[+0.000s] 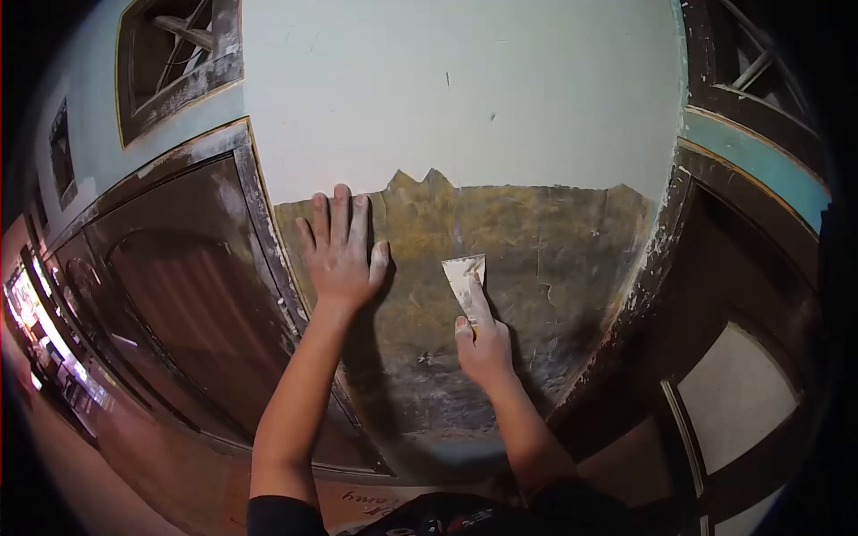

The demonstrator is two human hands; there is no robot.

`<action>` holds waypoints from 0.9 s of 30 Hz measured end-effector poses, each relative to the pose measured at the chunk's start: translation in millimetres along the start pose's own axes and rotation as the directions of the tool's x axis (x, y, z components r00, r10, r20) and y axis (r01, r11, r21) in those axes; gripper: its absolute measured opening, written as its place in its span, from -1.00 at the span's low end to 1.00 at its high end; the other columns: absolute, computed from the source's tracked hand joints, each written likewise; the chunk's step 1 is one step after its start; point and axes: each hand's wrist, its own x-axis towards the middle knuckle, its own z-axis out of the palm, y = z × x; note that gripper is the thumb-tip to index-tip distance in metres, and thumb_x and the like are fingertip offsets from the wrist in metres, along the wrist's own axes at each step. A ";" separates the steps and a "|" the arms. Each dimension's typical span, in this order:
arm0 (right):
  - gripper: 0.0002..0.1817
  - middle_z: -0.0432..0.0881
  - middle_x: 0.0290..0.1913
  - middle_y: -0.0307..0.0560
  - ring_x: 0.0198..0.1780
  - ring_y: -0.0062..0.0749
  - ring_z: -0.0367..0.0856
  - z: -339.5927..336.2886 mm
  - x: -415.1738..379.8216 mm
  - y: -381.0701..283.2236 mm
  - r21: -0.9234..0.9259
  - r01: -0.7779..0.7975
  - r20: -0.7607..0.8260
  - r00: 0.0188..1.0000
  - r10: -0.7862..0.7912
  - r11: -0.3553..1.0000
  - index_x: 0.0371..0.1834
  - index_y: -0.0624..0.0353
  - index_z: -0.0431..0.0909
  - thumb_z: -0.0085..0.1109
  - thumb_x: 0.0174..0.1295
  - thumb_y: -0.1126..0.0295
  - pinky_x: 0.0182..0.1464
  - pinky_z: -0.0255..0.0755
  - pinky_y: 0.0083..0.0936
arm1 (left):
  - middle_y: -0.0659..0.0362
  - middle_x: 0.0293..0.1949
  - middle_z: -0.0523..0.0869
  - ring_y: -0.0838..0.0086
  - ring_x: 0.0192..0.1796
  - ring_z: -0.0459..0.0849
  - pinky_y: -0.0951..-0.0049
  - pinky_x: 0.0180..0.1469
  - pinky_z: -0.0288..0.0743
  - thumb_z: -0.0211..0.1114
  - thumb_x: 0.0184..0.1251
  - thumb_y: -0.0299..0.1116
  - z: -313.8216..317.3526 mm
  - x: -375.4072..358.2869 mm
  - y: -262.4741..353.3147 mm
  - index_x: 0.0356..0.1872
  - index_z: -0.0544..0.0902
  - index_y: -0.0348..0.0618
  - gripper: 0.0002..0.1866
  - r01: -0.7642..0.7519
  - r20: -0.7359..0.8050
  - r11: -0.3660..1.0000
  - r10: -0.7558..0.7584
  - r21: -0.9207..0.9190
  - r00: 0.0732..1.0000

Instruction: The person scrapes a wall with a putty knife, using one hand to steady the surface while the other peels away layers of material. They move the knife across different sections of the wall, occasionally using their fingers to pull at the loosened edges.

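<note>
Pale wall (465, 98), its lower part taken up by a brown-and-ochre patch (572, 241) with a ragged top edge, two small peaks left of centre. Taking the patch as landmark: panelled brown door (192, 259) to its left, worn frame whitened in places; dark woodwork (751, 241) to its right, teal band (760, 161) higher up that side. Flat cardboard (353, 505) with handwriting lies below, near the person's dark clothing.

Left hand (340, 263): against the patch's upper left, fingers spread and extended, grasping nothing; longest fingertips reach its top edge. Right hand (485, 350): in front of the middle of the patch, fingers closed round a scraper (463, 275), index finger laid along the blade, thumb at the side. Blade points up, whitish and smeared. Whether its edge touches the surface, cannot tell. Pale dust on fingers of both hands.
</note>
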 end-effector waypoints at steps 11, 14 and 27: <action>-0.33 0.66 -0.49 0.17 -0.41 0.17 0.68 -30.5 81.8 -74.4 -0.488 0.338 0.321 0.927 -0.195 0.804 0.59 -0.38 0.17 0.07 0.42 0.28 -0.28 0.56 0.04 | 0.00 0.59 0.21 -0.07 0.64 0.00 -0.24 0.56 -0.20 0.23 0.26 -0.11 -28.8 34.9 -60.6 0.50 0.37 -0.05 -0.25 -0.116 0.006 0.993 0.117 -0.022 0.993; -0.36 0.66 -0.50 0.13 -0.41 0.13 0.70 -35.1 96.0 -94.6 -0.526 0.351 0.365 0.916 -0.167 0.775 0.58 -0.38 0.18 0.05 0.44 0.27 -0.28 0.57 0.03 | 0.01 0.61 0.16 -0.07 0.64 -0.02 -0.27 0.56 -0.18 0.19 0.28 -0.07 -25.3 37.8 -64.2 0.51 0.36 -0.03 -0.26 -0.108 -0.030 0.994 0.108 -0.011 0.994; -0.40 0.64 -0.52 0.15 -0.41 0.16 0.69 -27.2 99.4 -104.2 -0.525 0.332 0.340 0.926 -0.165 0.784 0.56 -0.39 0.23 0.05 0.45 0.20 -0.29 0.57 0.03 | 0.05 0.62 0.15 -0.03 0.65 -0.02 -0.26 0.55 -0.14 0.20 0.27 -0.06 -22.6 34.8 -64.5 0.51 0.38 0.01 -0.26 -0.096 -0.052 0.995 0.095 -0.027 0.994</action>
